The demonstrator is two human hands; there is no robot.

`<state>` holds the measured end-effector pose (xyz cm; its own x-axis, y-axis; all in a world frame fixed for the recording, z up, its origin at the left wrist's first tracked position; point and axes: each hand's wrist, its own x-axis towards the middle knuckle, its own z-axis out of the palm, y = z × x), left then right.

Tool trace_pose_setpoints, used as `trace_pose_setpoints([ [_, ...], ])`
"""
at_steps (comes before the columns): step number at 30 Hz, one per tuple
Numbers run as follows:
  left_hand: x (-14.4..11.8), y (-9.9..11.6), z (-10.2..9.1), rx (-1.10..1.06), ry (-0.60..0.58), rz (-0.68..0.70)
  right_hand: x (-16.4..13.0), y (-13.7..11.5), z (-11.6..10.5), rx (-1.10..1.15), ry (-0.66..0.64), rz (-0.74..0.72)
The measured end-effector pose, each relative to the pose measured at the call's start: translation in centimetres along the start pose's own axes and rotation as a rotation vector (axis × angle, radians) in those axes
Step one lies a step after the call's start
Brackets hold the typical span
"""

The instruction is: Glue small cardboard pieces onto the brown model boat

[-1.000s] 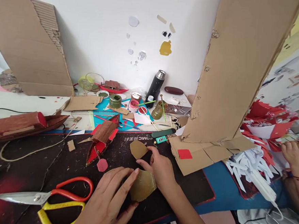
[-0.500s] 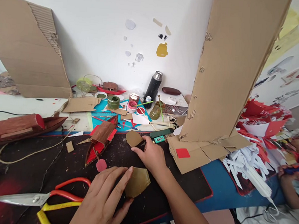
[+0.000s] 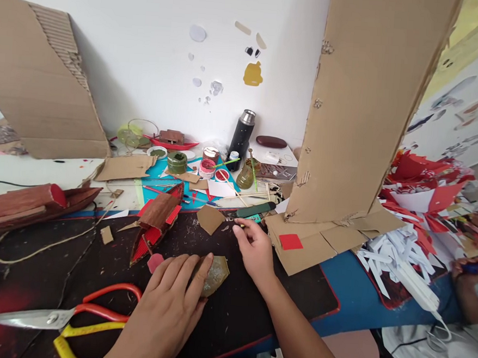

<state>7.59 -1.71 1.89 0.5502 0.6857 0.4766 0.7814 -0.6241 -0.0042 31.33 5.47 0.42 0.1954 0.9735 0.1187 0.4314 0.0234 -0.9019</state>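
Observation:
My left hand (image 3: 169, 299) lies flat on the black mat (image 3: 73, 265), its fingers pressing on an olive-brown cardboard piece (image 3: 216, 274). My right hand (image 3: 254, 248) hovers farther back on the mat, fingers loosely apart, near a dark green tool (image 3: 257, 209) and a small teal item beside it. It holds nothing that I can see. A second brown cardboard piece (image 3: 210, 219) lies just left of that hand. A small red and brown model boat (image 3: 154, 221) sits left of the pieces, with a pink disc (image 3: 155, 261) at its near end.
Orange-handled scissors (image 3: 70, 311) and a yellow-handled tool (image 3: 76, 338) lie at the near left. A larger brown boat (image 3: 24, 202) sits far left. A tall cardboard sheet (image 3: 362, 111) stands at right. Paint pots and a black flask (image 3: 240, 140) line the back. Another person's hands (image 3: 473, 255) work among red paper scraps.
My right hand left the olive piece and moved back toward the green tool. My left hand slid forward over the olive piece, covering more of it. The view shifted slightly.

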Motion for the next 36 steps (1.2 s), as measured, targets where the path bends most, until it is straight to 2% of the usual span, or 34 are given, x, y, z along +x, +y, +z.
trace_pose_setpoints([
  [5, 1.9, 0.2, -0.3, 0.097, -0.083, 0.014, -2.1, 1.0, -1.2, 0.185, 0.042, 0.055],
  [8, 2.9, 0.5, 0.2, 0.111, -0.102, 0.028, -3.2, 1.4, -1.5, 0.231, 0.051, 0.078],
  [14, 4.2, 0.4, 1.8, 0.094, -0.176, 0.012, -4.0, 1.3, -1.6, 0.270, 0.054, 0.089],
  [23, 5.5, -0.2, 2.7, 0.032, -0.266, -0.019, -4.2, 0.7, -1.8, 0.244, 0.037, 0.059],
  [32, 6.1, -2.1, 1.9, 0.011, -0.255, -0.023, -4.4, 0.2, -2.0, 0.261, 0.025, 0.026],
  [36, 6.5, -2.4, 1.5, 0.013, -0.315, 0.004, -4.4, 0.0, -2.0, 0.282, 0.029, 0.019],
])
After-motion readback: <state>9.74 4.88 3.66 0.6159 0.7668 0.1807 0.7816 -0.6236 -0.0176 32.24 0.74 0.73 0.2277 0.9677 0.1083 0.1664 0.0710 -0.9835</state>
